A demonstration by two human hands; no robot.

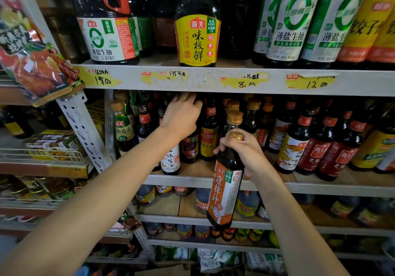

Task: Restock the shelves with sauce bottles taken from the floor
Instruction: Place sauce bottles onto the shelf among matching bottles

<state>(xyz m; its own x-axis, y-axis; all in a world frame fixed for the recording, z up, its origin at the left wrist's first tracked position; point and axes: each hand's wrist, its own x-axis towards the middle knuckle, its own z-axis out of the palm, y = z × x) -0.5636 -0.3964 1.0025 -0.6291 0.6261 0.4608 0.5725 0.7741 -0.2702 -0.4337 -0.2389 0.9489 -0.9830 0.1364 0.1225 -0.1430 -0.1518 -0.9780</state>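
1. An orange-labelled sauce bottle (224, 190) is held, slightly tilted, in front of the middle shelf (188, 179).
2. The grip of the right hand (242, 154) is clamped round the bottle's neck, below the gold cap (236, 135).
3. The left hand (181, 118) is reached among dark bottles (210, 130) on the middle shelf; its grip cannot be judged.

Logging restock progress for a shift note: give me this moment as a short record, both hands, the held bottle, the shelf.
left hand: reaches among sauce bottles on middle shelf, fingertips hidden
right hand: grips the orange-labelled bottle by its neck
bottle state: tilted, gold cap, in front of the shelf, not yet shelved
middle shelf: crowded with dark sauce bottles
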